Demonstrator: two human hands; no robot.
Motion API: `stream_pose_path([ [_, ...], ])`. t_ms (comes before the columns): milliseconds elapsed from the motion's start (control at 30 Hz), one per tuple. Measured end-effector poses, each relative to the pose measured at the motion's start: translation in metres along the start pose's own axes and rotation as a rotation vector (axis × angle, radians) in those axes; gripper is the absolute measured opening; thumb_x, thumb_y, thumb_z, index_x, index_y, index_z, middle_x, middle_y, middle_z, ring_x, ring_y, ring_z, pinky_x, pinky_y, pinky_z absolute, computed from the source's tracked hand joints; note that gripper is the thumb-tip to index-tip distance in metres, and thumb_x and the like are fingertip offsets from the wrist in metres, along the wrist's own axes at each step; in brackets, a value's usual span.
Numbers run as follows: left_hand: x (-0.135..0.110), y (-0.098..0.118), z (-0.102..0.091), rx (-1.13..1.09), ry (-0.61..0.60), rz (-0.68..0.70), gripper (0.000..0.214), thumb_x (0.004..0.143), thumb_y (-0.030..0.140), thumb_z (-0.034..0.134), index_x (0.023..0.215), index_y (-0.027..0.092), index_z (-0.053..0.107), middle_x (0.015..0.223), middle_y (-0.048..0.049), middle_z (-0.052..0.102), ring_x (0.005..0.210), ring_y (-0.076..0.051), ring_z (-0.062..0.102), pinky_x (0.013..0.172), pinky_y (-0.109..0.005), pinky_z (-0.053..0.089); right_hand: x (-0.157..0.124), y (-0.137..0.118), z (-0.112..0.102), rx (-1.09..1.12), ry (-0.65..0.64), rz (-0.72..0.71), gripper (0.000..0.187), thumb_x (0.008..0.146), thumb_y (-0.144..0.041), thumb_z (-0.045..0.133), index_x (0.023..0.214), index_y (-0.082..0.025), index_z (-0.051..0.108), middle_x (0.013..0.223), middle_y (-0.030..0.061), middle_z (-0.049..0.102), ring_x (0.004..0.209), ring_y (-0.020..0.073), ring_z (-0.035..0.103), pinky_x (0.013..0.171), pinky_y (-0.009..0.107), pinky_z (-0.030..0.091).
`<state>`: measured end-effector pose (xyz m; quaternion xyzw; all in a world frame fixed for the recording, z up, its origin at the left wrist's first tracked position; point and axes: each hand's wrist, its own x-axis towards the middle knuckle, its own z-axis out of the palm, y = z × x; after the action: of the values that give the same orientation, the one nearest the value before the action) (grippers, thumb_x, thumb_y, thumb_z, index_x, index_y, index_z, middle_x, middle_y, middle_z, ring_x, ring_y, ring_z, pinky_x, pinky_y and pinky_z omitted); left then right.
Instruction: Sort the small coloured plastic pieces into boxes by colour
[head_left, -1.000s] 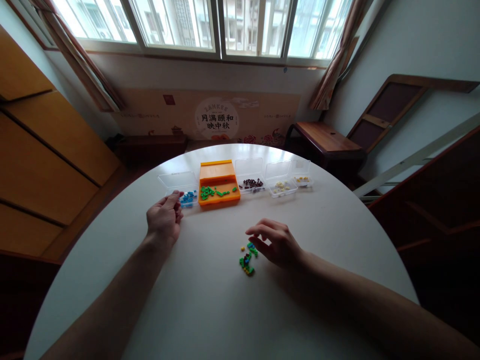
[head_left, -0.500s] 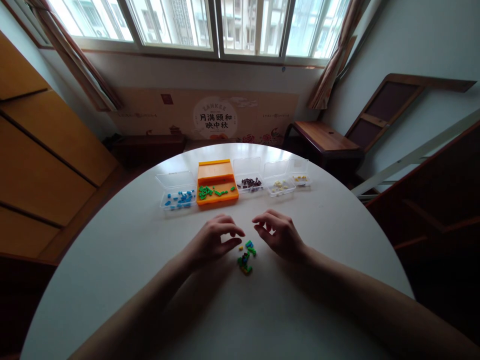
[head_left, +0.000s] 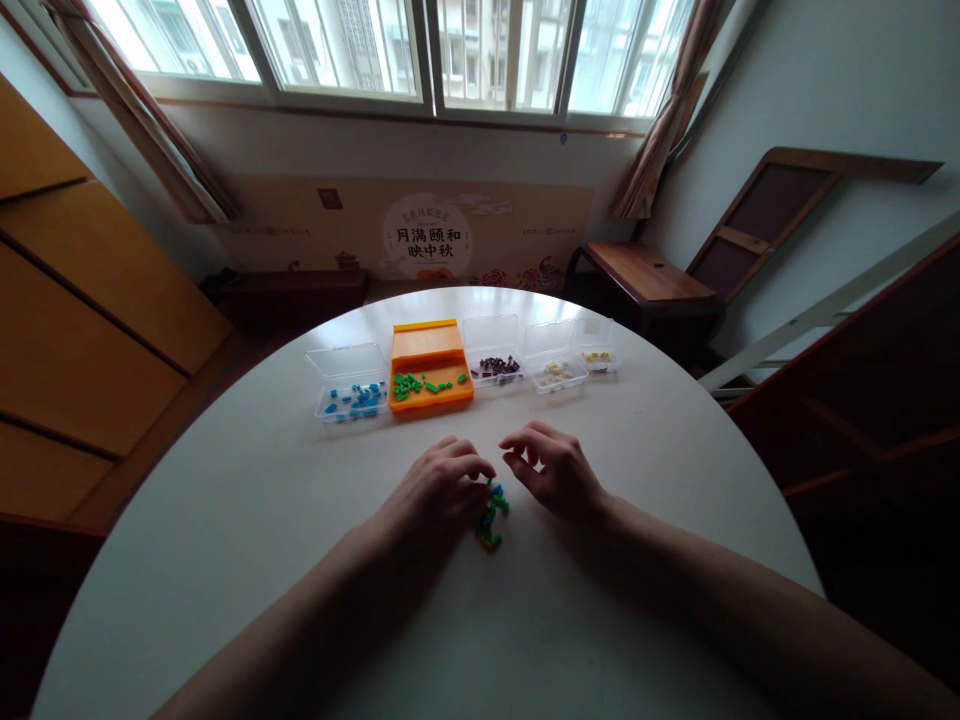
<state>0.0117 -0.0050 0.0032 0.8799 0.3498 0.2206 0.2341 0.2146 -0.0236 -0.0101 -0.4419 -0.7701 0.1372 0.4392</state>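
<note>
A small pile of tiny green, blue and yellow bricks (head_left: pixel 489 517) lies on the round white table (head_left: pixel 225 520). My left hand (head_left: pixel 439 488) rests at the pile's left side, its fingers curled and pinched on the topmost bricks. My right hand (head_left: pixel 551 470) hovers just right of the pile with fingers bent and slightly apart, holding nothing that I can see.
At the table's far side stands a row of small boxes: a clear box with blue bricks (head_left: pixel 351 385), an orange box with green bricks (head_left: pixel 429 366), a clear box with dark bricks (head_left: pixel 495 355), and two clear boxes with pale and yellow bricks (head_left: pixel 556 358). A dark wooden side table (head_left: pixel 649 280) stands beyond.
My left hand has come from the blue-brick box across to the pile and closed its fingers on the bricks. My right hand lifted slightly off the pile to its right side.
</note>
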Motion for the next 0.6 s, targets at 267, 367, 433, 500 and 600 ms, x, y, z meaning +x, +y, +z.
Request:
stream_pose_path([
  [267,0.005,0.0,-0.007,-0.468,0.059,-0.173,0.026,0.082,0.038,0.061,0.09,0.015,0.07,0.08,-0.0047,0.063,0.069,-0.014,0.055,0.064,-0.025,0.045,-0.002,-0.004,0.001,0.027,0.012,-0.171,0.004,0.085,-0.021,0.061,0.088,-0.021,0.064,0.079,0.0009,0.064,0.058,0.0088,0.054,0.059,0.021,0.045],
  [367,0.006,0.008,-0.008,-0.544,0.045,-0.217,0.03,0.083,0.041,0.06,0.086,0.014,0.07,0.08,-0.0058,0.065,0.074,-0.016,0.058,0.067,-0.026,0.046,-0.002,-0.007,0.001,0.006,0.027,-0.199,0.005,0.087,-0.023,0.06,0.084,-0.021,0.062,0.077,0.0009,0.063,0.06,0.0091,0.055,0.059,0.021,0.045],
  [433,0.007,0.012,-0.008,-0.552,0.048,-0.239,0.031,0.083,0.042,0.059,0.084,0.013,0.07,0.079,-0.0056,0.065,0.073,-0.016,0.058,0.066,-0.026,0.045,-0.002,-0.007,0.001,0.0,0.03,-0.21,0.007,0.089,-0.022,0.059,0.082,-0.02,0.062,0.076,0.001,0.063,0.061,0.0093,0.056,0.06,0.02,0.045],
  [500,0.007,0.014,-0.006,-0.547,0.067,-0.247,0.032,0.083,0.042,0.058,0.083,0.013,0.071,0.077,-0.0052,0.065,0.071,-0.016,0.058,0.065,-0.025,0.045,-0.003,-0.007,0.002,0.0,0.031,-0.212,0.008,0.09,-0.022,0.058,0.083,-0.02,0.062,0.076,0.001,0.063,0.062,0.0092,0.056,0.06,0.02,0.045],
  [600,0.007,0.013,-0.004,-0.534,0.125,-0.25,0.031,0.084,0.041,0.057,0.079,0.013,0.07,0.074,-0.0044,0.064,0.07,-0.015,0.057,0.065,-0.025,0.044,-0.003,-0.005,0.002,0.007,0.049,-0.199,0.007,0.09,-0.022,0.058,0.086,-0.02,0.063,0.078,0.0012,0.063,0.063,0.0092,0.057,0.061,0.02,0.044],
])
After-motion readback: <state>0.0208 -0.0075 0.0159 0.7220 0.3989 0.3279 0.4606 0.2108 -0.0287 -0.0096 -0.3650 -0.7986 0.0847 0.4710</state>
